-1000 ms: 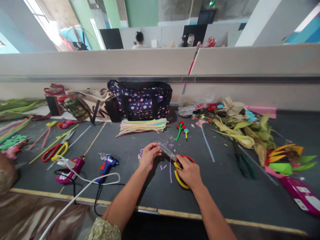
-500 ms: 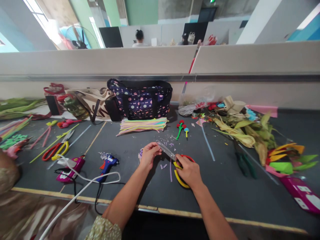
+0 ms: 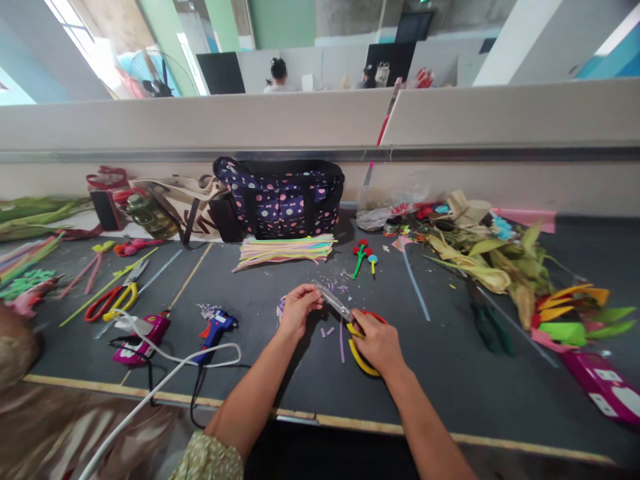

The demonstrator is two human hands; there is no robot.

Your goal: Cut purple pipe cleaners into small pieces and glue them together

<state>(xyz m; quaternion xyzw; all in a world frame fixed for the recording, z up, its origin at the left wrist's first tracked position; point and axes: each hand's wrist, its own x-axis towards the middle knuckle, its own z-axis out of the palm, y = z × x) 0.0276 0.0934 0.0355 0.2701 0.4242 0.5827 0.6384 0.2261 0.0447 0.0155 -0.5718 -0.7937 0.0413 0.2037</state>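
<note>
My right hand (image 3: 379, 340) is wrapped round scissors (image 3: 363, 359) with red and yellow handles, their metal blades pointing up and left. At the blade tips, the fingers of my left hand (image 3: 299, 311) are pinched together; what they hold is too small to make out. A thin purple strip (image 3: 342, 341) hangs or lies below the blades. Short purple pieces (image 3: 327, 332) rest on the dark table (image 3: 310, 387) between my hands, and purple scraps (image 3: 340, 287) are scattered beyond the blades. Part of a purple bundle (image 3: 281, 308) shows beside my left hand.
Pale fuzzy sticks (image 3: 285, 252) lie before a patterned bag (image 3: 290, 200). A blue glue gun (image 3: 216, 331), white cable (image 3: 165, 380) and second scissors (image 3: 113, 300) are at left. Red flowers (image 3: 361, 257) stand out ahead; green-handled pliers (image 3: 490, 327) and dry leaves (image 3: 493, 267) are right.
</note>
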